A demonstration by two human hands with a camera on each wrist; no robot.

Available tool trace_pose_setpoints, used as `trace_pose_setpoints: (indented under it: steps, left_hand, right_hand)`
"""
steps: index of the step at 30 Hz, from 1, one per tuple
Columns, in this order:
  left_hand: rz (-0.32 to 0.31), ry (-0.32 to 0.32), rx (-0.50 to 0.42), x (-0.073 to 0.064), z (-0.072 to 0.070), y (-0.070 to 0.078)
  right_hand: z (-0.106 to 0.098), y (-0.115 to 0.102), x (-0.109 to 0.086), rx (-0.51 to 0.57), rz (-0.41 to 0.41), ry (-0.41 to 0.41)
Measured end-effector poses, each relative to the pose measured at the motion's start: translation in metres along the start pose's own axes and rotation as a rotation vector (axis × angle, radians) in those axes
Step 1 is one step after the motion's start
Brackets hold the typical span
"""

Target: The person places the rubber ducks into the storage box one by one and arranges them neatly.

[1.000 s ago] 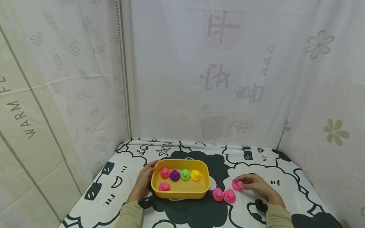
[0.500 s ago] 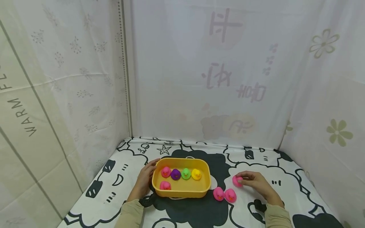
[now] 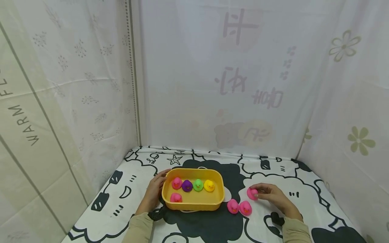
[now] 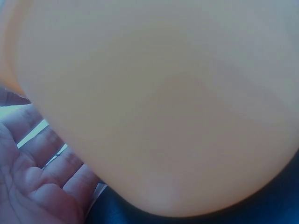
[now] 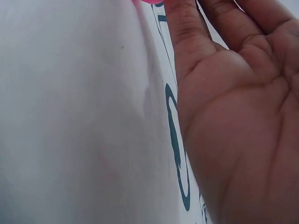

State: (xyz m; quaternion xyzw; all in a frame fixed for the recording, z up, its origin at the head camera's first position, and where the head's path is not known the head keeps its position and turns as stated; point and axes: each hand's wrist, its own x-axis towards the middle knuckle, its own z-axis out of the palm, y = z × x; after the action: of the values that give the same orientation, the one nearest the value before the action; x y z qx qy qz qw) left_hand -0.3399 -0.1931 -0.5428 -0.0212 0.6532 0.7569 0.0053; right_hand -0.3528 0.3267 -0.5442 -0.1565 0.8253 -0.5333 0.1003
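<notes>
My left hand [image 3: 154,191] lies along the left wall of a yellow tray [image 3: 194,206], fingertips at its rim. In the left wrist view, fairly straight fingers [image 4: 46,142] rest against the tray wall. Inside the tray, a back row holds pink [image 3: 177,183], purple [image 3: 187,186], green [image 3: 198,185] and yellow [image 3: 209,185] rubber ducks; another pink duck [image 3: 176,197] sits front left. To the right, my right hand [image 3: 273,197] pinches a pink rubber duck [image 3: 252,193] between thumb and fingers, low over the cloth. Only that duck's edge shows in the right wrist view.
Two pink rubber ducks [image 3: 233,206] stand side by side on the cloth, between the tray and my right hand. A black-and-white cartoon cloth [image 3: 209,226] covers the table. Pale printed curtains [image 3: 194,84] enclose the back and both sides.
The head view has shifted slightly. My right hand stays at the same spot with the pink duck, which turns a little in its fingers. My left hand and the tray keep their places.
</notes>
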Motion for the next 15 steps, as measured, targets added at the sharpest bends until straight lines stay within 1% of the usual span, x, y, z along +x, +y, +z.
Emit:
trace_pose_setpoints:
  steps: [8, 12, 15]
  left_hand:
    - [0.013, 0.004, 0.028, 0.0011, 0.0006, 0.0002]
    - [0.008, 0.001, 0.016, 0.002, 0.0003, -0.001]
    - [0.013, 0.006, 0.018, 0.0022, -0.0003, -0.0018]
  right_hand:
    - [0.0008, -0.0031, 0.0, -0.009, 0.02, 0.014]
    - [0.0012, -0.0039, -0.0005, -0.021, 0.035, 0.028]
    - [0.0013, -0.0041, -0.0009, -0.014, 0.031, 0.025]
